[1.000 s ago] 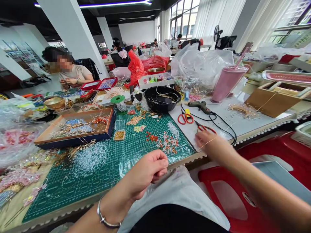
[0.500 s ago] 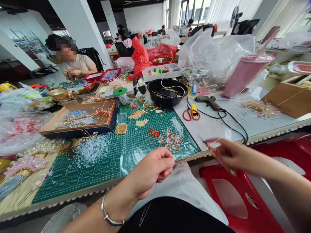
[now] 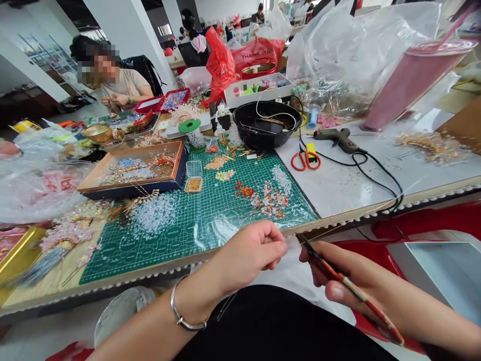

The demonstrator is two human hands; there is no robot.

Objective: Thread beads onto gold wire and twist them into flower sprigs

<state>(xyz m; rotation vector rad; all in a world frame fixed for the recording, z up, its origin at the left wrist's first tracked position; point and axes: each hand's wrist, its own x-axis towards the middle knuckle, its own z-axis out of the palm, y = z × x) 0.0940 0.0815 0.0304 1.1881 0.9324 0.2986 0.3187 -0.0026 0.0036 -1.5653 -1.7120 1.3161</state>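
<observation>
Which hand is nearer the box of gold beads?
Left. The left hand sits in front of the gold-bead box, at the edge of the green cutting mat; the right hand is farther right, past the mat.

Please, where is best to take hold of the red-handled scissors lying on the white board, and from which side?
Bring your hand down from above on the near side and grip the red plastic loop handles. The scissors lie flat on the smooth white board, loops toward you, blades pointing away.
</observation>
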